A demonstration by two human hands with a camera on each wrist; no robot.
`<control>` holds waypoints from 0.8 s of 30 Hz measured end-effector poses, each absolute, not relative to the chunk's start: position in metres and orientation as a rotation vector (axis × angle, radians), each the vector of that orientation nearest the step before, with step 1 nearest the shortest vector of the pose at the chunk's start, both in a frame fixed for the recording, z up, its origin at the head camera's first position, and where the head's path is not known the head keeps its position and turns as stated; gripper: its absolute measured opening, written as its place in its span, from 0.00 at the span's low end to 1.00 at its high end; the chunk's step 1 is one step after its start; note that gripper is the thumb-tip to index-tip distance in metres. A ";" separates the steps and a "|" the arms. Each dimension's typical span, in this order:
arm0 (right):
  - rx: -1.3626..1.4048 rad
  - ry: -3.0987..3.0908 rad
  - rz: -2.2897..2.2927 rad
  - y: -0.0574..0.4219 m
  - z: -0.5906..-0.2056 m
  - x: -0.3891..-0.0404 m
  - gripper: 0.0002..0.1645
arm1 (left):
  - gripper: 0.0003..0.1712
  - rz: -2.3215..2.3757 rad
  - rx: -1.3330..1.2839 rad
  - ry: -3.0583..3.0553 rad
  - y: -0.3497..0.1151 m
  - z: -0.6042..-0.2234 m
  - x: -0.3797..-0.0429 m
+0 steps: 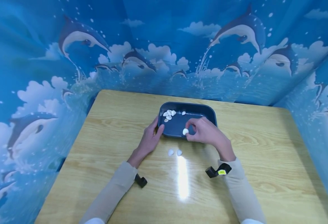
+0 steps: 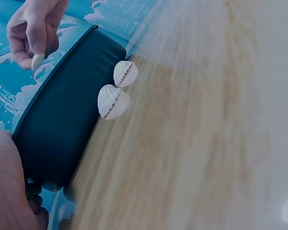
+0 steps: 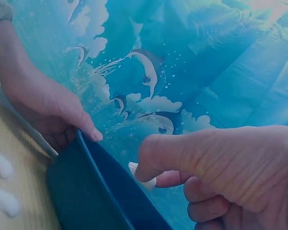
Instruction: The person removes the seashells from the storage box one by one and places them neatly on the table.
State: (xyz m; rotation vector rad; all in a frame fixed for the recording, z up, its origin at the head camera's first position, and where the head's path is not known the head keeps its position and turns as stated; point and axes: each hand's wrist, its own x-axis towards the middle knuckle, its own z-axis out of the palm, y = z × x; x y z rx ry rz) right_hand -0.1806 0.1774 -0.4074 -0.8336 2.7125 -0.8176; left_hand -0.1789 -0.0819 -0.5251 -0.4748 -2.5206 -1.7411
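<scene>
A dark blue rectangular tray [image 1: 176, 128] sits toward the far side of the wooden table. My left hand [image 1: 150, 138] grips its left end, thumb over the rim and fingers against the outer wall. Between thumb and index finger, my right hand [image 1: 206, 130] pinches a white seashell [image 1: 185, 131] above the near right part of the tray. Inside, several white shells [image 1: 168, 114] cluster at the left, and a single shell [image 1: 184, 113] lies near the back wall. Two ribbed seashells [image 2: 125, 73] [image 2: 110, 101] rest on the table just in front of the tray.
The light wooden table [image 1: 119, 124] ends at a blue dolphin-print curtain [image 1: 158, 62] behind and at both sides. A bright light reflection [image 1: 182, 177] shows on the tabletop nearer the person.
</scene>
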 end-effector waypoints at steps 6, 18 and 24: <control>-0.880 2.729 -0.796 0.183 -0.408 -0.166 0.09 | 0.34 -1.733 -0.462 -2.524 -0.083 -0.525 -0.179; -0.872 2.701 -0.770 0.190 -0.424 -0.138 0.11 | 0.34 -1.723 -0.455 -2.543 -0.084 -0.525 -0.180; -0.864 2.686 -0.711 0.192 -0.437 -0.125 0.12 | 0.34 -1.730 -0.464 -2.542 -0.083 -0.526 -0.180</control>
